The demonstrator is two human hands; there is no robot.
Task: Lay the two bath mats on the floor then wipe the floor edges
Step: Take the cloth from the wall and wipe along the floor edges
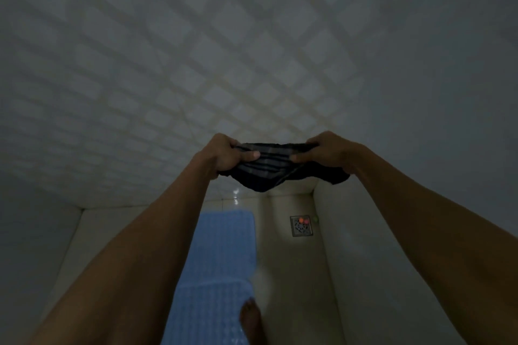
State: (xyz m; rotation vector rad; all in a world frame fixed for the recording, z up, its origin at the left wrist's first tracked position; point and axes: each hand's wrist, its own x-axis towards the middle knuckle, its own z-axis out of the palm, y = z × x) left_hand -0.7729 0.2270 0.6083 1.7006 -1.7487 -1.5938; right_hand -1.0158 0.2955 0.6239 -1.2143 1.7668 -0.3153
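left hand (pixel 224 152) and right hand (pixel 326 151) each pinch one end of a dark striped cloth (pixel 280 166), held above the floor (pixel 283 260); blue bath mat (pixel 221 255) lies flat below, beside the drain (pixel 301 225)

Floor drain (pixel 301 225), tiled wall (pixel 196 50)

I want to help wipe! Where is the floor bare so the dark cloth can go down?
Bare tile runs between the blue mat and the right wall, around the floor drain, and in a short strip past the mat's far end by the back wall. A narrower strip lies left of the mat. It is crowded at the mat's right edge, where a foot stands.
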